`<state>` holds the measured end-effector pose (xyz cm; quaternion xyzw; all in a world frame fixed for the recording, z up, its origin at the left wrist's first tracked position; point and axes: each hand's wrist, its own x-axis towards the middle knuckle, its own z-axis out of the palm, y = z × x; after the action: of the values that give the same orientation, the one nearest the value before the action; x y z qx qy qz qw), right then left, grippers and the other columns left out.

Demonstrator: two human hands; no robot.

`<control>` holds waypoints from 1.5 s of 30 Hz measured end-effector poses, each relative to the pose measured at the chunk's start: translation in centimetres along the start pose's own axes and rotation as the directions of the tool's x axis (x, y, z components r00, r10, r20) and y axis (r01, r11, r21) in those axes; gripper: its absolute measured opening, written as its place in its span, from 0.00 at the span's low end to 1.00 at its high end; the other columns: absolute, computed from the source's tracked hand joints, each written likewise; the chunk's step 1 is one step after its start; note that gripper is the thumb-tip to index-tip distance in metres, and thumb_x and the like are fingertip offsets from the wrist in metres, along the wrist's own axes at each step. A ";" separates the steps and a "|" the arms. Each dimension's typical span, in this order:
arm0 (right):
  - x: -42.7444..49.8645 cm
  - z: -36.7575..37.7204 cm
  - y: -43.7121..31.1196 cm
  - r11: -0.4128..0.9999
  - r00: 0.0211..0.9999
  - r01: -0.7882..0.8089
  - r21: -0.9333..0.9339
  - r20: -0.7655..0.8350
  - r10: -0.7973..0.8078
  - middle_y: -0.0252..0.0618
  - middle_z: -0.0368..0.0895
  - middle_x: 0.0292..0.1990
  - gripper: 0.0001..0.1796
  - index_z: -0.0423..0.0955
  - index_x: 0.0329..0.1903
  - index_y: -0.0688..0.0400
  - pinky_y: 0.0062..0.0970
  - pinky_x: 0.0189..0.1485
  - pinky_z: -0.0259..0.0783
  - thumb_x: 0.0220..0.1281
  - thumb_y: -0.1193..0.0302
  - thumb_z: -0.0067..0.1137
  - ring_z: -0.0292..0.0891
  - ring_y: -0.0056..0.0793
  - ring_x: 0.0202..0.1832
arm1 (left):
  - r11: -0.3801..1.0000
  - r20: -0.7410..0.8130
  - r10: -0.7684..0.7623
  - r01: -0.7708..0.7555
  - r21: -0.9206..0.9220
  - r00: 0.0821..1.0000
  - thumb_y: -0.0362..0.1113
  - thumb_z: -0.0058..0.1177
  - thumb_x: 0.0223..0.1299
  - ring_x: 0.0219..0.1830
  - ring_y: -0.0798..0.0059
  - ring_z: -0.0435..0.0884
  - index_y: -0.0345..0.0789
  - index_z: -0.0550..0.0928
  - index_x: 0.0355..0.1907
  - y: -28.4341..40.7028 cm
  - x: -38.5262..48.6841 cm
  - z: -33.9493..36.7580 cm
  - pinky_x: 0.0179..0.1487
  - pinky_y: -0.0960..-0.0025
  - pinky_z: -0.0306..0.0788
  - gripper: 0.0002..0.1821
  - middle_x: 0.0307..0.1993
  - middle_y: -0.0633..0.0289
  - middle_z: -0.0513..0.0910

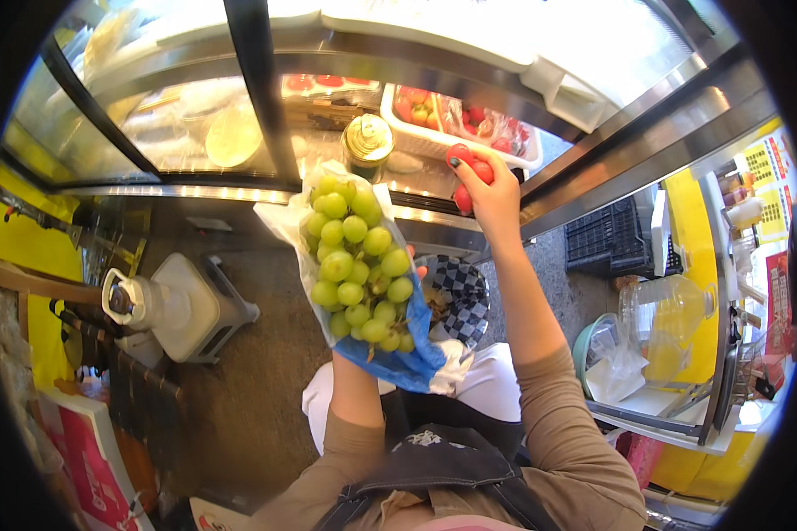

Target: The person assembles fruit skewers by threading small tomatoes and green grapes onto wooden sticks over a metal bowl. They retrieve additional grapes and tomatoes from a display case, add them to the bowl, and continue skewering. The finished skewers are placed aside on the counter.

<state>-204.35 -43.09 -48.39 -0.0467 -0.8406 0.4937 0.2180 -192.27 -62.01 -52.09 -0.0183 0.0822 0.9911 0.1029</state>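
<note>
A bunch of green grapes (358,265) rests on white and blue wrapping (388,365) above my lap. My left hand (421,272) supports it from below; only some fingertips show past its right side, and the rest is hidden. In my right hand (495,192) are small round red fruits (483,172), gripped at the opening of a lit glass-fronted display case. Just behind that hand stands a white plastic basket (425,141) with bagged red fruit (481,121). A jar with a gold-coloured top (368,138) stands inside the case, beyond the grapes.
Below the case, a checkered-lined bin (461,285) holds scraps. Black crates (604,235) and a large clear plastic jug (664,318) are at the right. On the left, a stool (186,305) stands on the brown floor. The metal door frame (571,179) runs close beside my right hand.
</note>
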 end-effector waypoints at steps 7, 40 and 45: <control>-5.0 -2.3 -10.7 0.871 0.926 -0.331 0.363 0.304 0.225 0.36 0.82 0.38 0.16 0.78 0.47 0.62 0.22 0.43 0.74 0.56 0.71 0.66 0.78 0.20 0.39 | 0.999 -0.060 0.046 -0.045 0.017 0.997 0.60 0.31 0.72 0.67 0.55 0.66 0.43 0.56 0.73 -0.1 2.3 1.4 0.67 0.55 0.66 0.35 0.69 0.47 0.61; -4.8 -4.2 0.0 -0.003 0.646 -0.740 0.672 0.713 0.271 0.44 0.77 0.46 0.22 0.70 0.54 0.60 0.17 0.20 0.70 0.68 0.57 0.51 0.74 0.28 0.34 | 0.998 0.009 -0.016 0.017 -0.054 1.000 0.59 0.33 0.72 0.58 0.56 0.75 0.40 0.57 0.73 -1.9 1.1 -0.2 0.58 0.58 0.75 0.34 0.67 0.37 0.62; -2.6 -4.1 -0.9 0.029 0.639 -0.756 0.654 0.728 0.251 0.49 0.76 0.56 0.27 0.69 0.59 0.60 0.22 0.25 0.77 0.65 0.55 0.49 0.79 0.40 0.49 | 0.989 -0.007 -0.040 0.039 -0.144 0.999 0.58 0.34 0.71 0.65 0.52 0.69 0.43 0.55 0.74 -1.1 0.8 1.2 0.66 0.48 0.66 0.34 0.68 0.39 0.61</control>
<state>-200.16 -40.96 -46.73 -0.1065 -0.3128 0.9257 -0.1841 -192.84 -60.64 -51.15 -0.0322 0.0104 0.9922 0.1204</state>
